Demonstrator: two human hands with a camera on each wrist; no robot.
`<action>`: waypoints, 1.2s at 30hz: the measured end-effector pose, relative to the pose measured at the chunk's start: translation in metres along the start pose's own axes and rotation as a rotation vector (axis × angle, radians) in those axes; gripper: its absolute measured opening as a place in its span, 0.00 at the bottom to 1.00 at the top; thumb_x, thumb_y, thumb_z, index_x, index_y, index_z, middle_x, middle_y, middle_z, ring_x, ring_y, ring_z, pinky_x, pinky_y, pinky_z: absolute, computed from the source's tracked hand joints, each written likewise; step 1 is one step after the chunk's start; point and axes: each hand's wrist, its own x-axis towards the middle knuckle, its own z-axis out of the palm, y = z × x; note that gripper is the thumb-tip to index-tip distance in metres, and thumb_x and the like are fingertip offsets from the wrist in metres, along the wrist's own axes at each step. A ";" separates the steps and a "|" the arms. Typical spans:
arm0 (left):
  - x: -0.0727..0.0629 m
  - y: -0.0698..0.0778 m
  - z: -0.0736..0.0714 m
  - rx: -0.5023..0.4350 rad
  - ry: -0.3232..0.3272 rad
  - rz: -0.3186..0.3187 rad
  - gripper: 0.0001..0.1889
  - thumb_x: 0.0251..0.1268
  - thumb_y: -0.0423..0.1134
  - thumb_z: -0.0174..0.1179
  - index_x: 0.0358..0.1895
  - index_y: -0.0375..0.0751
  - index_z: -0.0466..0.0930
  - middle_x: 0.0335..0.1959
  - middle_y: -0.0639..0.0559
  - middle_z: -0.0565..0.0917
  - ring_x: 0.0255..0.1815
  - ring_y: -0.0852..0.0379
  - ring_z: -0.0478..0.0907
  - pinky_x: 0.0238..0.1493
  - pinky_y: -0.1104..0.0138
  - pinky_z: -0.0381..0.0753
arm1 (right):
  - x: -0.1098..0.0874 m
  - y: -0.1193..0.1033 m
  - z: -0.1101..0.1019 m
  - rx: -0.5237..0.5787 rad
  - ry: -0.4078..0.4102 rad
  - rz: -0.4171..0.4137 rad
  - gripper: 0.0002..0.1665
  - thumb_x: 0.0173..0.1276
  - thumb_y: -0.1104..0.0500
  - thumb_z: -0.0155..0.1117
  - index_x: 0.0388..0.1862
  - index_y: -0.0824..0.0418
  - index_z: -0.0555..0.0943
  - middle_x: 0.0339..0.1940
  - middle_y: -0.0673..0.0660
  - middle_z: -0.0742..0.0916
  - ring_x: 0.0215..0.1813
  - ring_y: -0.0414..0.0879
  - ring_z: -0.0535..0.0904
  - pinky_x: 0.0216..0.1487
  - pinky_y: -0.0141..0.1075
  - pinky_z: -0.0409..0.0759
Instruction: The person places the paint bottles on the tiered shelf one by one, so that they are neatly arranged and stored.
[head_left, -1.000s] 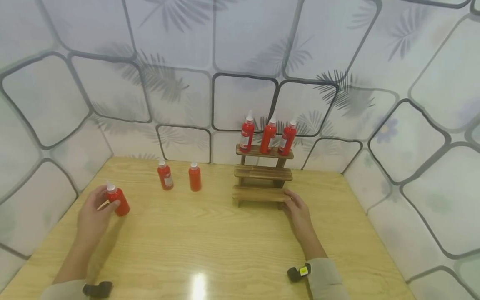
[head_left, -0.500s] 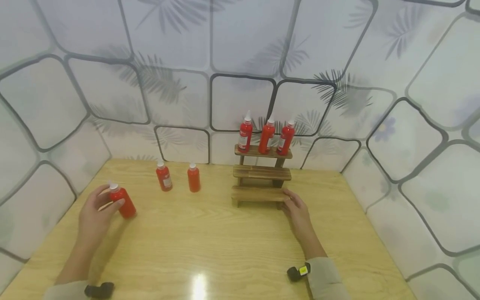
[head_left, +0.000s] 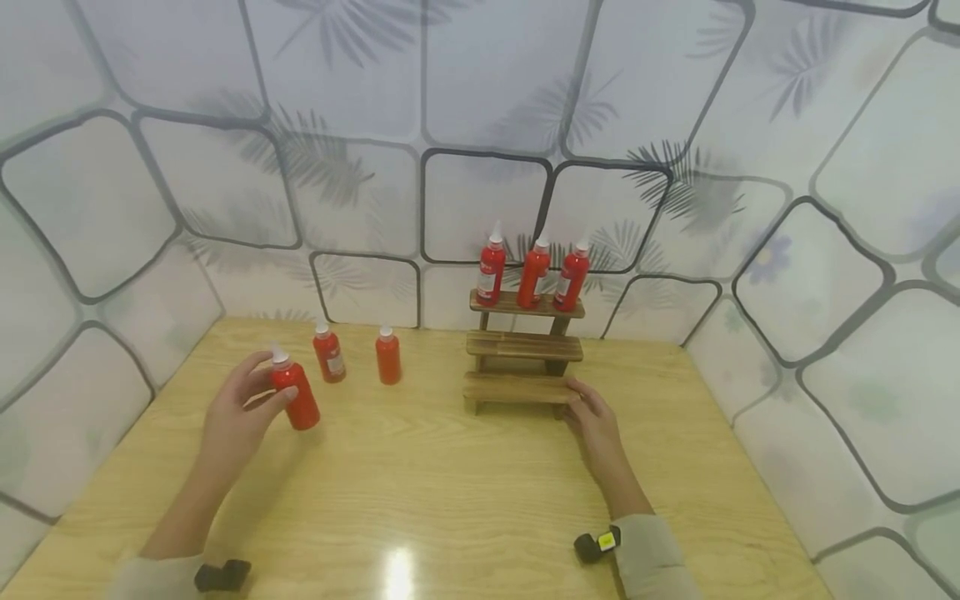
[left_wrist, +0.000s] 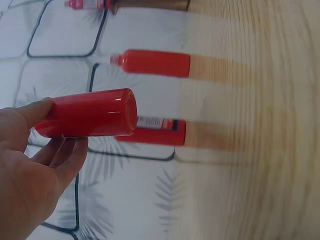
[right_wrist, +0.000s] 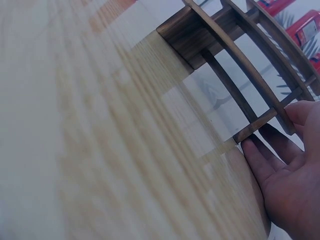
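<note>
Rightward of where it was half a second ago, our left hand (head_left: 236,417) has carried its red bottle (head_left: 302,402) nearer to a labelled bottle (head_left: 330,356) and a plain-sided bottle (head_left: 388,358), while our right hand (head_left: 596,423) has stayed put. From the head view, we see that left grip closed only to the bottle's width, thumb and fingers on its upper body, the white nozzle leaning slightly back toward the hand. Just beyond and right of this grip stands the labelled bottle; farther right is the plain-sided one, both on the wooden table (head_left: 420,492). Our right grip holds the right end of the lowest step of a wooden stand (head_left: 525,344); beyond it and to its left, three bottles (head_left: 533,277) stand on the top tier. From the left wrist, we find thumb and fingers on opposite sides of the red bottle, its base clear of the table, the labelled bottle partly hidden behind it. From the right wrist, we see digits against the step's end and beside its foot; the three bottles show only partly, above the grip.
</note>
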 end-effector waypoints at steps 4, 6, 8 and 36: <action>0.002 0.009 0.017 -0.016 -0.045 0.039 0.30 0.67 0.37 0.67 0.71 0.45 0.69 0.54 0.64 0.82 0.52 0.76 0.77 0.52 0.84 0.77 | -0.001 0.000 0.000 -0.010 0.001 0.003 0.28 0.80 0.51 0.54 0.73 0.58 0.69 0.76 0.58 0.69 0.73 0.57 0.70 0.71 0.40 0.74; 0.004 0.014 0.025 -0.031 -0.067 0.044 0.30 0.67 0.37 0.67 0.71 0.44 0.69 0.57 0.54 0.82 0.52 0.75 0.77 0.52 0.83 0.77 | -0.001 0.001 0.001 -0.009 0.000 0.003 0.28 0.80 0.50 0.55 0.73 0.58 0.69 0.76 0.58 0.69 0.73 0.57 0.70 0.71 0.40 0.74; 0.007 0.019 0.034 -0.042 -0.091 0.037 0.30 0.67 0.37 0.67 0.71 0.43 0.69 0.58 0.45 0.82 0.52 0.76 0.77 0.53 0.83 0.77 | 0.000 0.001 0.001 -0.005 -0.003 0.006 0.28 0.80 0.50 0.55 0.74 0.58 0.69 0.77 0.59 0.69 0.74 0.58 0.70 0.70 0.40 0.74; 0.084 0.078 0.178 -0.178 -0.303 0.114 0.30 0.64 0.37 0.69 0.70 0.49 0.71 0.62 0.40 0.81 0.57 0.41 0.82 0.61 0.50 0.81 | -0.004 0.000 -0.002 0.022 -0.029 0.025 0.27 0.81 0.52 0.51 0.75 0.57 0.66 0.78 0.60 0.65 0.74 0.57 0.69 0.72 0.39 0.72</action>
